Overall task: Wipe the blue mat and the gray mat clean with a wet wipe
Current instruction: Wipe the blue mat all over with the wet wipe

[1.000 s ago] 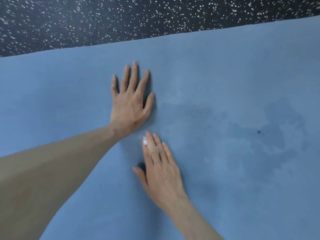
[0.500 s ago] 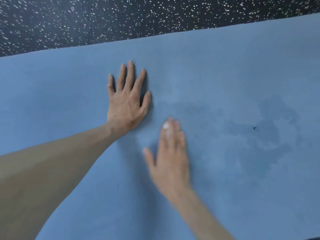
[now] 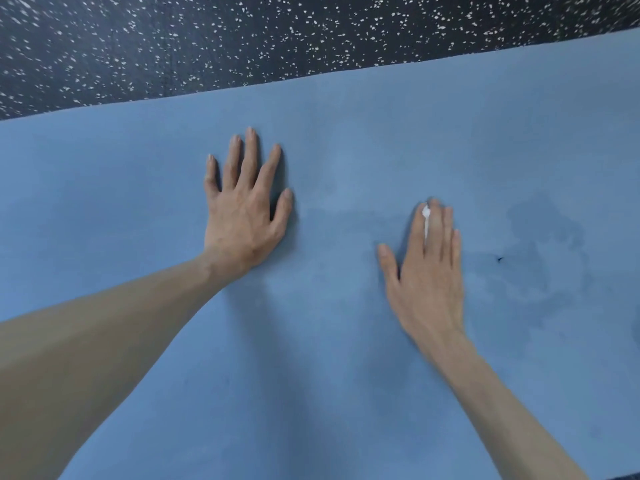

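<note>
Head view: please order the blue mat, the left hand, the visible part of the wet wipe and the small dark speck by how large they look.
1. blue mat, filling most of the view
2. left hand
3. wet wipe, a white sliver between the fingers of the right hand; the rest is hidden
4. dark speck
</note>
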